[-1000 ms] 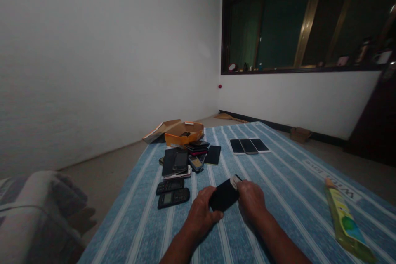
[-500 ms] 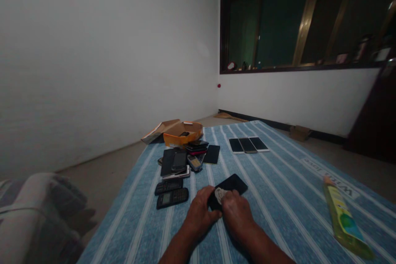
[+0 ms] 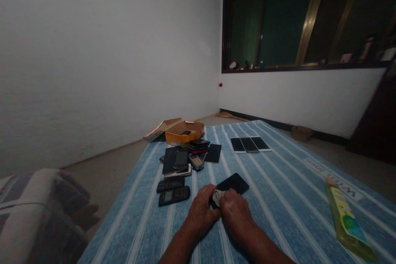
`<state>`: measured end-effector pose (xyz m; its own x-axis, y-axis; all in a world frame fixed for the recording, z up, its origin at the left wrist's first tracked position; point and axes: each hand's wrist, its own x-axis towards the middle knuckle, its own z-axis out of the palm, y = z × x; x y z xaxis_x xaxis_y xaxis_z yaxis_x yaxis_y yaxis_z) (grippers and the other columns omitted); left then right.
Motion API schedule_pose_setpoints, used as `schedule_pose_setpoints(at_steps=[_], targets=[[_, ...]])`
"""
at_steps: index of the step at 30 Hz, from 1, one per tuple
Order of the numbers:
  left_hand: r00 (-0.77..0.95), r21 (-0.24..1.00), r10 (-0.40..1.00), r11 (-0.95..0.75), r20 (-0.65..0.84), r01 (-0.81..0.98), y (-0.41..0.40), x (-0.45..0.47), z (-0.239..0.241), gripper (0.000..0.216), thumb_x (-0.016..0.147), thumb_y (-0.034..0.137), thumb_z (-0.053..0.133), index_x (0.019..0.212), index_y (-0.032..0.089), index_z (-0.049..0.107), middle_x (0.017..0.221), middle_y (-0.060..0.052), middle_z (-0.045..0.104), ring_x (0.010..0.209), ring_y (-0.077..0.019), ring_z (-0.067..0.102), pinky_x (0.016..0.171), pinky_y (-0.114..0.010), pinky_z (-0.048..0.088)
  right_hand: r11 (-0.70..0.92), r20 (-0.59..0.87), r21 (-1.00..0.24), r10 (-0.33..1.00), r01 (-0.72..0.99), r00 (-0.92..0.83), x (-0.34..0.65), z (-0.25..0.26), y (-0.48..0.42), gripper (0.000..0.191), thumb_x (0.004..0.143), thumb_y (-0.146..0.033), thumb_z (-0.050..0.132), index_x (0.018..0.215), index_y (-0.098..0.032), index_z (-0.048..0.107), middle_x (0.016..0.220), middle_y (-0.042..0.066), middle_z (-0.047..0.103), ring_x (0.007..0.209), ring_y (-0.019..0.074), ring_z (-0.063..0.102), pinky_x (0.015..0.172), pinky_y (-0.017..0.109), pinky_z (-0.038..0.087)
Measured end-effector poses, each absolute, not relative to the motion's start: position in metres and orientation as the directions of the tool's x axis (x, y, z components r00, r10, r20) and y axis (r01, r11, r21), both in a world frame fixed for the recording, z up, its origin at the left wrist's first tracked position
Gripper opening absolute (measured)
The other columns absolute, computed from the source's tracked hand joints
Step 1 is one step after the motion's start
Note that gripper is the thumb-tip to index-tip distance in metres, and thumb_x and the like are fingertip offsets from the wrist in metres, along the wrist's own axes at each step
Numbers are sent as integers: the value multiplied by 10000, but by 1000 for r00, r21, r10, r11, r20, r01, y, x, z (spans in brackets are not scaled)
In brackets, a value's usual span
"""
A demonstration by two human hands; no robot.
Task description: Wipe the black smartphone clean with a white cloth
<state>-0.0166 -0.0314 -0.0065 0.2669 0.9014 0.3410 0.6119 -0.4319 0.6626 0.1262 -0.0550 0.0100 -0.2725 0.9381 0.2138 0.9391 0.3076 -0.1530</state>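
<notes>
A black smartphone [image 3: 232, 183] lies screen up on the blue striped mat [image 3: 278, 189] in front of me. My left hand [image 3: 201, 210] grips its near end, fingers curled on the edge. My right hand [image 3: 235, 214] presses a small pale cloth [image 3: 217, 196] onto the phone's near part, fingers closed over it. Beyond my hands lies a heap of old phones [image 3: 185, 159], with two black keypad phones [image 3: 172, 189] nearest. Three smartphones [image 3: 250, 144] lie side by side farther back.
An open orange cardboard box [image 3: 184, 134] stands at the mat's far left corner. A yellow-green bottle [image 3: 348, 222] lies at the right edge. Folded grey fabric [image 3: 37, 214] sits at the left. White walls and a dark window [image 3: 303, 16] close the room.
My right hand slid from the phone's far end toward me with the cloth and now sits at the near end. The left hand stayed on the phone.
</notes>
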Motion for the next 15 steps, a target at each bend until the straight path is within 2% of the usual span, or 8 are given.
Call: schedule_pose_setpoints(at_steps=[7,15], targets=[[264,636,903,-426,337,644,-28,-20,-13,550,652,259,716,1185,174,607,1215,-123,648,1142,-308,599,1014,-438,472,345,193,-167,930,924,-312,129,19,-57,266,880,-53,469,938,-150,710,950,97,691,922,234,604,717,283,401],[267,640,899,-435,346,633,-29,-20,-14,534,661,266,676,1185,184,613,1229,-121,650,1149,-299,600,1020,-437,475,359,190,-207,927,910,-323,120,15,-63,257,872,-45,481,942,-119,717,956,109,695,923,241,620,778,306,432]])
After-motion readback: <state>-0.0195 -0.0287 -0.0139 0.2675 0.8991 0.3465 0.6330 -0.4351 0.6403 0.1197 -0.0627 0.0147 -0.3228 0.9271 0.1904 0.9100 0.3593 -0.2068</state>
